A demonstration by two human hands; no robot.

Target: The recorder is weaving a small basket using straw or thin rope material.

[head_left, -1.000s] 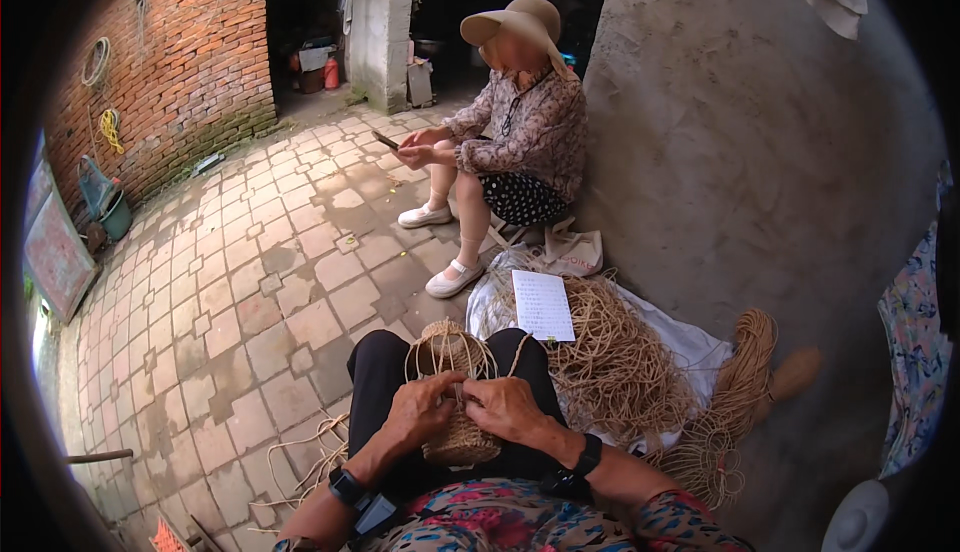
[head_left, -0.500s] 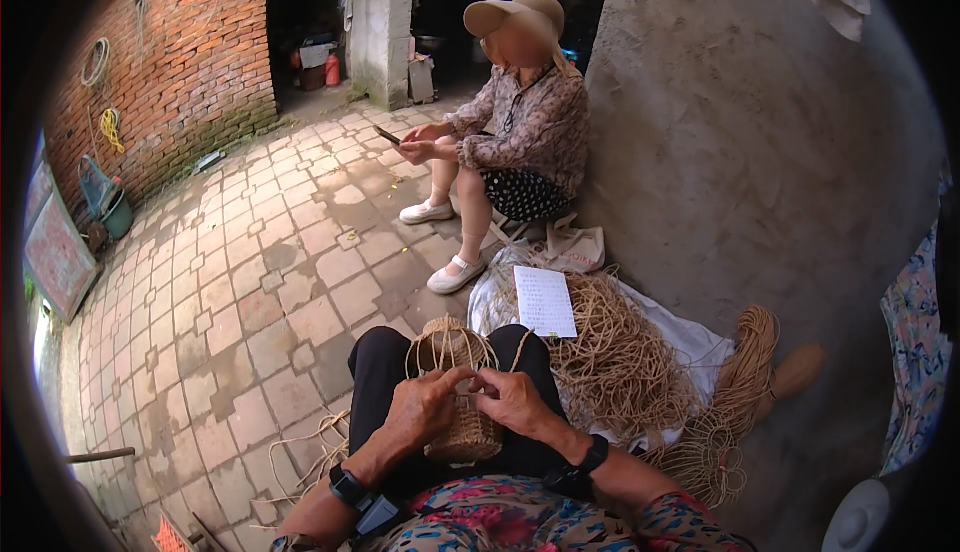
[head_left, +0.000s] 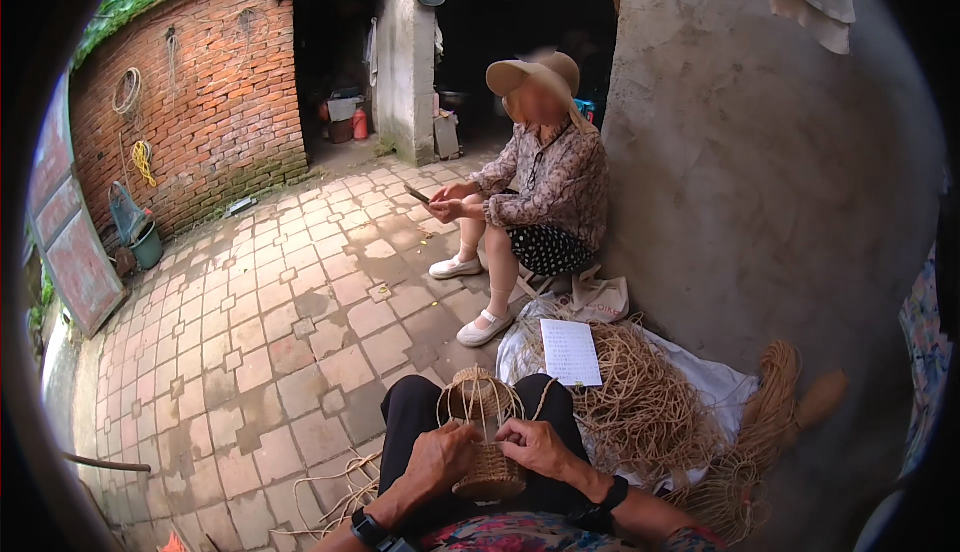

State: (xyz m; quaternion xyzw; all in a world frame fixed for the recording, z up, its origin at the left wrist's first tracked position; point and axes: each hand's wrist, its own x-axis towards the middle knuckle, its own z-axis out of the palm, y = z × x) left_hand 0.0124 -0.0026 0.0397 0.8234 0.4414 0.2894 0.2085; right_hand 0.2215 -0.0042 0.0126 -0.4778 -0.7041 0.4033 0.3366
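A small woven straw basket (head_left: 490,480) sits between my knees, its tan wall tightly plaited. Thin cords (head_left: 484,407) rise from its rim and arch to a round woven piece (head_left: 472,386) on the far side. My left hand (head_left: 440,457) is closed at the left of the rim, fingers curled and thumb pressed against them. Opposite it, my right hand (head_left: 537,450) pinches at the right of the rim with thumb and forefinger. A slim gap shows between the two sets of fingertips. Whatever strand lies inside each grip is largely hidden.
A heap of straw cord (head_left: 640,392) lies on a white sheet (head_left: 720,382) to my right, with a written paper (head_left: 571,353) on top. Beyond, a seated person (head_left: 545,172) in a sun hat holds a phone. A cord bundle (head_left: 773,387) leans near the wall.
The view has tilted upward, so the scene sits lower. My hands, nearly touching before, have drawn slightly apart and lower on the basket; upright cords now show between them.
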